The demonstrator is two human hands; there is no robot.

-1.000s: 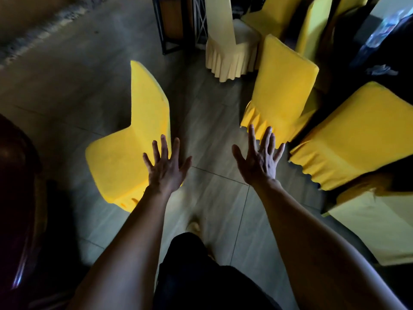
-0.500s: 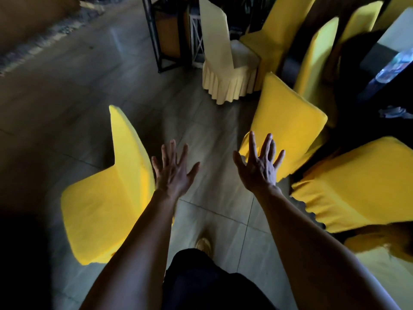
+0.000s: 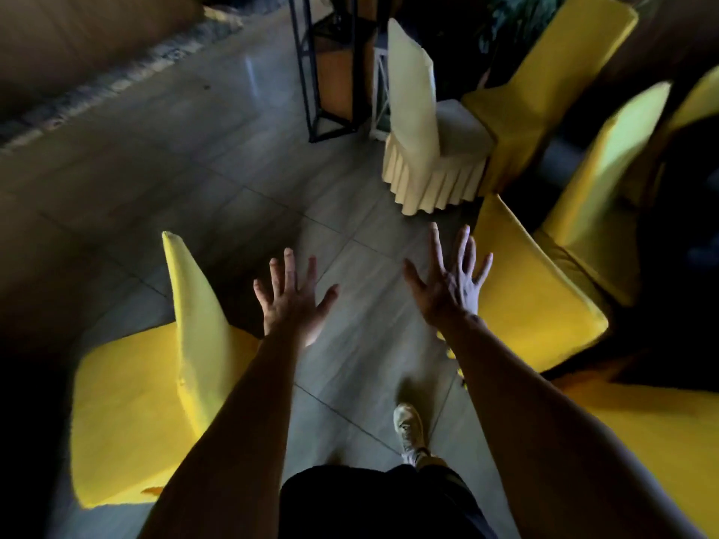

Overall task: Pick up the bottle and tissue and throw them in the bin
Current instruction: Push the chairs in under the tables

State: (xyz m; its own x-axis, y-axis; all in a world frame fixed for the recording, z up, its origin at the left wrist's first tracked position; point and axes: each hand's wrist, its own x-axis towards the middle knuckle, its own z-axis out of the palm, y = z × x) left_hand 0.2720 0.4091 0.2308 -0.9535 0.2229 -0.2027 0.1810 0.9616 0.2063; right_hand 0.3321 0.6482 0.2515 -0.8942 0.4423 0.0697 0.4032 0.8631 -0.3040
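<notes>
Both hands are extended forward over the tiled floor, palms down, fingers spread, holding nothing. The left hand is released and empty, positioned just beside the backrest of the yellow-covered chair at the lower left. The right hand is likewise released and empty, overlapping in view the edge of the near yellow chair on the right.

Compared with the frame half a second earlier, the view has advanced: the left chair now sits lower and closer to the frame edge, seen more edge-on along its backrest. The cream-covered chair with pleated skirt appears lower in the frame, as does the black metal stand behind it. A light shoe is now planted forward between the forearms, further out than before. The hands keep the same open, spread posture as in both earlier frames, with slightly wider separation.

The bottle and tissue cannot be located in the current frame. The far right, where a pale bottle-like shape and a light crumpled item showed earlier on a dark surface, is now dark and unreadable. No bin can be made out. The picture is dim and motion-blurred throughout.
</notes>
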